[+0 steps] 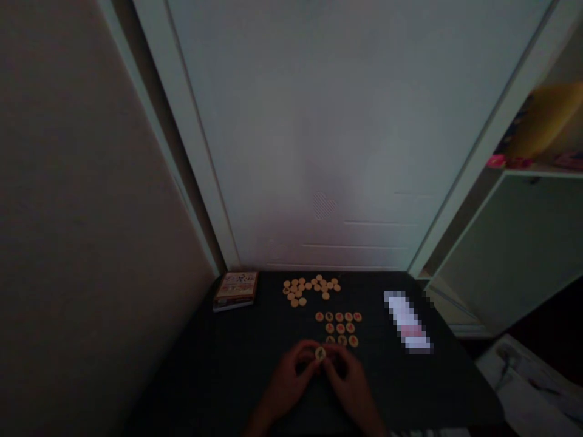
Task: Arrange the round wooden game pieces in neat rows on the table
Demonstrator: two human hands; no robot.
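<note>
Between my two hands a round wooden xiangqi piece (320,353) is pinched, its dark-marked face turned up toward me. My left hand (296,369) grips it from the left, thumb and fingers closed. From the other side my right hand (342,367) holds its edge the same way. Just beyond my fingers lie rows of face-up xiangqi pieces (340,328), most with red marks and a few with dark ones. My hands partly cover the nearest row. Farther back, a loose cluster of pieces (300,288) shows mostly blank faces.
The dark table (200,364) meets a white panel door (319,152) at the back. At the back left sits a small printed box (236,290). A pixelated flat object (407,321) lies on the right. Shelving (523,176) stands beyond the table's right side.
</note>
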